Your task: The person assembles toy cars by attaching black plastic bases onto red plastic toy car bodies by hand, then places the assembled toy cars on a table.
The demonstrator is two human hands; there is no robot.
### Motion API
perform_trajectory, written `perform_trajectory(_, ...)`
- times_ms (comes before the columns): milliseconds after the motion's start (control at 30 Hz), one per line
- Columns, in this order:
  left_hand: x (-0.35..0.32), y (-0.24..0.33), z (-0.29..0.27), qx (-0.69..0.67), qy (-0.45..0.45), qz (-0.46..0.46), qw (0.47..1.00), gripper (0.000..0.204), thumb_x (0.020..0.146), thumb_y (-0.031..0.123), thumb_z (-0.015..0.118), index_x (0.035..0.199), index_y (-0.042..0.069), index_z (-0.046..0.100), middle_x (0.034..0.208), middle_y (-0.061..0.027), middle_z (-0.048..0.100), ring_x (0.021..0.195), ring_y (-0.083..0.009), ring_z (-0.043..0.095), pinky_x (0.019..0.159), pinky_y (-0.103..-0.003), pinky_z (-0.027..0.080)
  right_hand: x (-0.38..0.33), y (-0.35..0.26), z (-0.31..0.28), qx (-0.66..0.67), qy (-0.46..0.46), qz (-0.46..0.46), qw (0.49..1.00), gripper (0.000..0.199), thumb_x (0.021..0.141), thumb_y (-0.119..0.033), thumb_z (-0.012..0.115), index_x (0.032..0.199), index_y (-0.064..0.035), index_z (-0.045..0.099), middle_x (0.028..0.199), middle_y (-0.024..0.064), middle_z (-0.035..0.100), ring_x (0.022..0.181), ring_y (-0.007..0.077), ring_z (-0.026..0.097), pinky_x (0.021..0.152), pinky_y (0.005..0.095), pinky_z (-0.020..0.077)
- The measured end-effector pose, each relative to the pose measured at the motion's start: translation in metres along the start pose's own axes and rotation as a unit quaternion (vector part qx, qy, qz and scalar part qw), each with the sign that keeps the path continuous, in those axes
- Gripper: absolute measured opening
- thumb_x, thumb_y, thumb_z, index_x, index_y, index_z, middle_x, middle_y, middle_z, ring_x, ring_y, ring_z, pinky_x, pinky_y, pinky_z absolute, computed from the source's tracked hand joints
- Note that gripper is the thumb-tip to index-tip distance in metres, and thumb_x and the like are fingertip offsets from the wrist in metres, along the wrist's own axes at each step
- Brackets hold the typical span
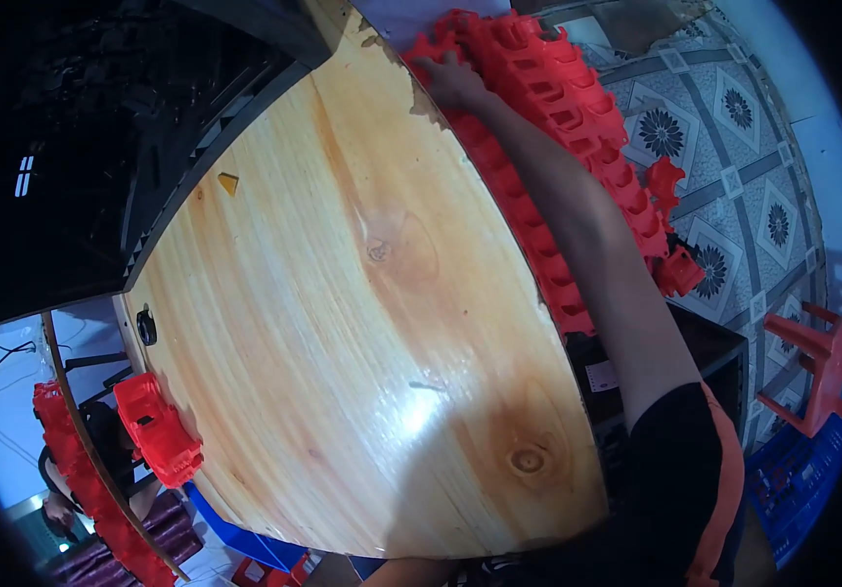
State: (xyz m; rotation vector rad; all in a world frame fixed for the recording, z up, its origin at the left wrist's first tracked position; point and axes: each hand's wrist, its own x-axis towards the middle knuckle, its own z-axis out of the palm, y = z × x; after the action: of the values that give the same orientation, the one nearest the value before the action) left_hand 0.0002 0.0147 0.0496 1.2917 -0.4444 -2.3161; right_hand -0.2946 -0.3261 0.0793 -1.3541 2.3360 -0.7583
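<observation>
My right arm stretches from the lower right over the table's right edge, and my right hand [454,84] is at the far end of a pile of red molded plastic parts [558,98]. The fingers are spread and touch or nearly touch the red parts there; no separate part shows lifted in them. The parts stand in long nested rows beside the table, and my forearm hides some of them. A bit of my other forearm [409,573] shows at the bottom edge, but my left hand is out of sight.
On the wooden table [284,323] lie a small yellow piece [229,183] and a black ring-like object [147,325]. A single red part [158,428] sits at its left edge. A large dark screen [79,147] stands upper left. A red stool [812,362] and blue crate [800,484] are right.
</observation>
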Motion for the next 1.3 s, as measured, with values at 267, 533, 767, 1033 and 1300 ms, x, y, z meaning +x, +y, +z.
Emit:
perform_trajectory(267, -0.042, 0.003, 0.021, -0.003, -0.071, -0.041, 0.997, 0.065, 0.086, 0.005, 0.071, 0.141, 0.017, 0.037, 0.132, -0.0058, 0.052, 0.120, -0.0229, 0.054, 0.096, -0.042, 0.050, -0.024, -0.036, -0.112, -0.019, 0.049, 0.002, 0.999, 0.100, 0.058, -0.064, 0.079, 0.145, -0.0316, 0.040, 0.146, 0.0217, 0.033, 0.130, 0.0474, 0.040, 0.104, 0.0523, 0.0413)
perform_trajectory(533, -0.115, -0.013, 0.088, -0.020, -0.217, -0.101, 0.971, 0.064, 0.087, 0.004, 0.070, 0.140, 0.017, 0.037, 0.133, -0.0052, 0.051, 0.122, -0.0226, 0.052, 0.098, -0.042, 0.050, -0.126, -0.004, -0.310, -0.198, 0.177, 0.089, 0.960, 0.101, 0.062, -0.069, 0.073, 0.147, -0.0274, 0.039, 0.144, 0.0228, 0.037, 0.123, 0.0440, 0.051, 0.102, 0.0485, 0.0451)
perform_trajectory(767, -0.238, -0.016, 0.152, -0.019, -0.380, -0.192, 0.905, 0.065, 0.091, 0.001, 0.063, 0.144, 0.019, 0.031, 0.138, -0.0056, 0.046, 0.124, -0.0219, 0.050, 0.100, -0.041, 0.049, -0.290, -0.050, -0.528, -0.294, 0.326, 0.096, 0.893, 0.097, 0.065, -0.065, 0.075, 0.145, -0.0184, 0.043, 0.139, 0.0205, 0.045, 0.118, 0.0366, 0.057, 0.097, 0.0447, 0.0495)
perform_trajectory(1033, -0.383, 0.099, 0.084, 0.074, -0.288, 0.077, 0.952, 0.091, 0.083, 0.006, 0.075, 0.152, 0.006, 0.015, 0.144, -0.0134, 0.041, 0.127, -0.0187, 0.047, 0.105, -0.033, 0.043, -0.376, -0.158, -0.573, 0.103, 0.252, -0.033, 0.962, 0.089, 0.079, -0.053, 0.072, 0.146, -0.0055, 0.037, 0.141, 0.0167, 0.047, 0.121, 0.0282, 0.056, 0.094, 0.0391, 0.0512)
perform_trajectory(1300, -0.443, 0.221, -0.119, 0.113, 0.065, 0.411, 0.902, 0.091, 0.077, 0.001, 0.079, 0.149, 0.005, 0.024, 0.126, -0.0168, 0.054, 0.110, -0.0211, 0.058, 0.091, -0.036, 0.052, -0.418, -0.268, -0.378, 0.294, 0.203, 0.040, 0.933, 0.105, 0.067, -0.041, 0.085, 0.145, 0.0008, 0.027, 0.131, 0.0178, 0.050, 0.114, 0.0257, 0.058, 0.090, 0.0392, 0.0528)
